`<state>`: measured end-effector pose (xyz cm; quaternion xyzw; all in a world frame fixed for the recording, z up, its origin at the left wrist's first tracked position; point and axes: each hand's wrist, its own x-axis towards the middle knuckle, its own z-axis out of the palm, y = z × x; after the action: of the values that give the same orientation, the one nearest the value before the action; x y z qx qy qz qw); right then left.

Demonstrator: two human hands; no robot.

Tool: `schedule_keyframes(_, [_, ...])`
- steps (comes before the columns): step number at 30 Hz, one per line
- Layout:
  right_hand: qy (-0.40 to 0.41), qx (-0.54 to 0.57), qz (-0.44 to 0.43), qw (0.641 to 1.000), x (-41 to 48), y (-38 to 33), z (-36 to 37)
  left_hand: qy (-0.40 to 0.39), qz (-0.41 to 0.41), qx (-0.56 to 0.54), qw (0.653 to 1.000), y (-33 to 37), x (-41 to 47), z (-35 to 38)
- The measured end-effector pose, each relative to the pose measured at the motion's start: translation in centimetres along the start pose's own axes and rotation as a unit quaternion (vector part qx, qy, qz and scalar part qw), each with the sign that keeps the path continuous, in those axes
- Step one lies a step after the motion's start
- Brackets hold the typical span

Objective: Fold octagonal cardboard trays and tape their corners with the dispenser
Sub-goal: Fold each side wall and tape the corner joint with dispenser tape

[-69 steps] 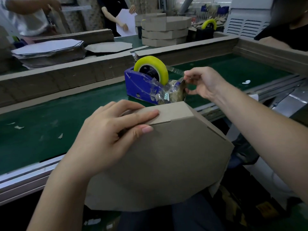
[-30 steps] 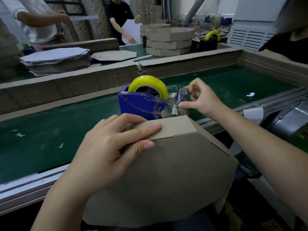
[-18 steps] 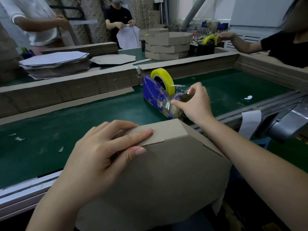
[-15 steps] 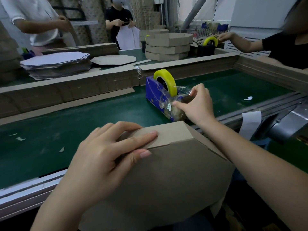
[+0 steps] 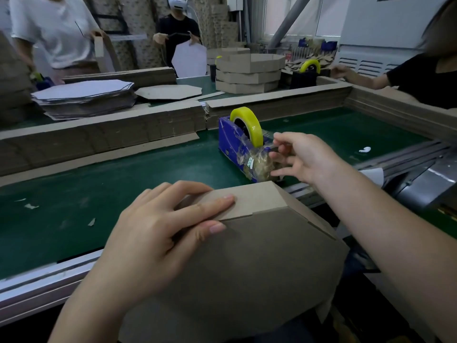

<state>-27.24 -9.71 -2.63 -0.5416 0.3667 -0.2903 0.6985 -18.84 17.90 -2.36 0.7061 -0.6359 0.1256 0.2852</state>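
Note:
A brown octagonal cardboard tray (image 5: 247, 268) leans bottom-up against the near rail of the belt. My left hand (image 5: 153, 233) lies on its upper corner, straight fingers pressing a folded side wall flat and the thumb on the base panel. Just beyond the tray stands a blue tape dispenser (image 5: 232, 139) with a yellow tape roll (image 5: 249, 120). My right hand (image 5: 304, 157) is at the dispenser's cutter end. Its thumb and forefinger pinch the end of the clear tape while the other fingers are spread.
The green conveyor belt (image 5: 99, 181) carries small scraps and is walled by stacked cardboard strips (image 5: 99, 134). Behind them lie flat octagon blanks (image 5: 84, 97), several finished trays (image 5: 247, 75) and a second dispenser (image 5: 306, 73). Three other people work around the table.
The dispenser has turned and now stands end-on. My right hand stays at its cutter with the tape end, its other fingers now spread. My left hand keeps pressing the tray corner.

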Motion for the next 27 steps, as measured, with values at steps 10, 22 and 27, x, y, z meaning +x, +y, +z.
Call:
schedule_keyframes(10, [-0.052, 0.129, 0.033, 0.99, -0.4, 0.1, 0.1, 0.0, 0.0, 0.004, 1.0, 0.6, -0.1, -0.1])
schedule_keyframes(22, [-0.043, 0.097, -0.001, 0.994, -0.4, 2.1, 0.4, 0.003, -0.004, 0.004, 1.0, 0.6, 0.0, -0.1])
schedule_keyframes(27, [-0.027, 0.083, -0.029, 0.996, -0.3, 2.8, 0.3, 0.004, -0.005, 0.001, 1.0, 0.6, -0.1, 0.0])
